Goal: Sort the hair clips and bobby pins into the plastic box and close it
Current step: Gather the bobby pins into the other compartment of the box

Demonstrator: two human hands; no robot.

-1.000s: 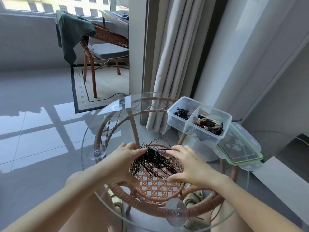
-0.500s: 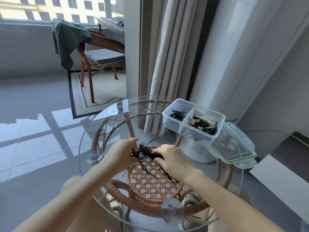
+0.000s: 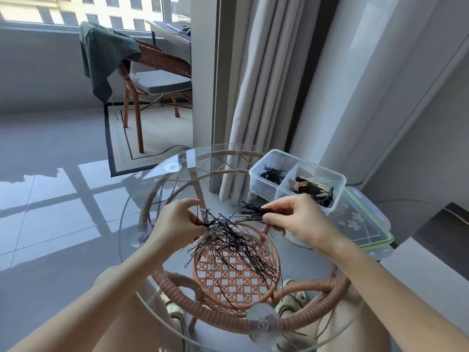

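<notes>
Partly sorted: both hands (image 3: 302,222) pinched on bobby pins (image 3: 228,240), desk pile unsorted, plastic box (image 3: 297,181) open, lid (image 3: 363,224) off.

Glossy glass table (image 3: 142,199); woven rattan base (image 3: 236,273); clear plastic box (image 3: 264,189); thin black metal pins (image 3: 228,240).

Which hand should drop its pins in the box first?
Probably the right hand. It already pinches a bunch of bobby pins and sits right beside the plastic box. The left hand is farther away, gripping the tangled pile on the glass table.
</notes>
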